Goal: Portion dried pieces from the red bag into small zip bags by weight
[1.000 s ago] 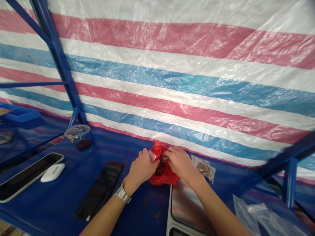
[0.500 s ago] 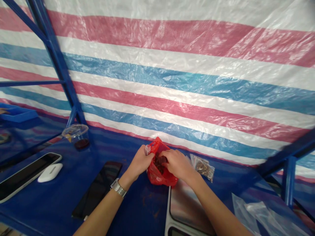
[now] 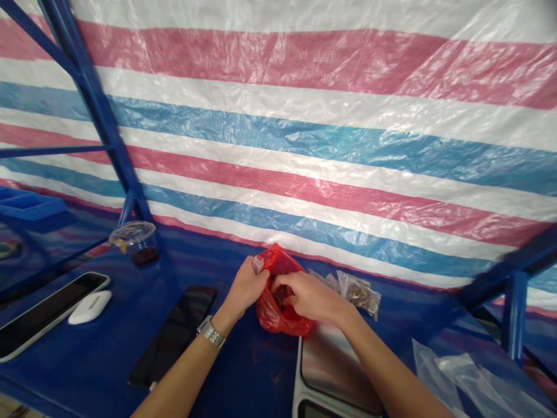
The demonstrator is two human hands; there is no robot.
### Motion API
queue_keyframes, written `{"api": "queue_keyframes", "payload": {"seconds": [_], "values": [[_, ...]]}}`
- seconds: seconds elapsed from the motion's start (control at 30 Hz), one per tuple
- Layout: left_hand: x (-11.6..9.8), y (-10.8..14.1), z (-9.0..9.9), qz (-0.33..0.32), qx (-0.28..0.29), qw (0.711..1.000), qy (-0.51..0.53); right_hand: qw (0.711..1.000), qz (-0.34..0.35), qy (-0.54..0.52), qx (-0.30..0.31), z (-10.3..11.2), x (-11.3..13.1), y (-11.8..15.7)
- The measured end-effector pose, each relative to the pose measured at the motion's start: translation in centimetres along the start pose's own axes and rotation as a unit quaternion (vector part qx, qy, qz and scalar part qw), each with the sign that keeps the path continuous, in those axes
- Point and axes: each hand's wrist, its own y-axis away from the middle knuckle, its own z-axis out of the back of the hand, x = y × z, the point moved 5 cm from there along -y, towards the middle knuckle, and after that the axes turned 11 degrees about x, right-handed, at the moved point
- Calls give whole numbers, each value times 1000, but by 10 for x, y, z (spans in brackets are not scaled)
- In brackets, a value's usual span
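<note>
A red plastic bag (image 3: 282,322) stands with its mouth open on the blue table, brown bits inside it. My left hand (image 3: 247,284), closed, grips the bag's left rim; a small piece of clear plastic shows at its fingers. Reaching into the mouth from the right, my right hand (image 3: 307,295) has its fingers curled among the brown contents. What those fingertips hold is hidden. A kitchen scale (image 3: 335,366) with a shiny metal plate lies beneath my right forearm, its edge close to the bag.
Small clear bags with brown contents (image 3: 360,295) lie behind the scale. Flat clear bags (image 3: 470,371) are at the right. Leftward are a black phone (image 3: 176,334), a white earbud case (image 3: 90,307), a long dark-screened device (image 3: 47,313), a lidded plastic cup (image 3: 138,241) and a blue tray (image 3: 32,204).
My right hand has moved slightly left and deeper into the red bag. The bag's mouth has spread a little wider, while my left hand keeps its grip on the rim.
</note>
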Motion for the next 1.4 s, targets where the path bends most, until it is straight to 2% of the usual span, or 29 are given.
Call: {"api": "queue_keyframes", "payload": {"seconds": [0.1,0.2,0.27,0.4,0.5,0.63,0.77,0.87,0.97,1.17,1.27,1.33,1.4], "values": [[2,-1,1,9,-5,999,-43,993,22,-113,12,-4,-6,-4],[-5,-1,3,-10,4,997,-72,980,43,-193,8,1,-12,-3],[-14,0,5,-39,-1,995,-96,978,49,-202,-7,12,-14,2],[-37,7,11,-119,-48,974,-185,977,74,-193,-51,39,-10,17],[-48,14,7,-156,-42,963,-216,979,78,-164,-90,56,-2,27],[-57,24,-3,-161,-32,955,-246,979,82,-103,-153,65,17,34],[-61,30,-9,-156,-35,948,-274,975,63,51,-208,61,39,34],[-59,30,-9,-146,-35,949,-278,957,72,174,-222,54,51,30],[-56,28,-10,-157,-29,952,-261,938,85,243,-231,46,54,26],[-55,28,-12,-171,-36,955,-241,922,91,270,-264,41,48,22],[-56,29,-4,-131,-42,951,-277,919,41,248,-305,52,41,28],[-55,29,5,-79,-33,946,-311,930,-2,228,-290,57,33,29],[-51,29,14,-27,-12,947,-319,951,-23,208,-229,54,25,26]]}}
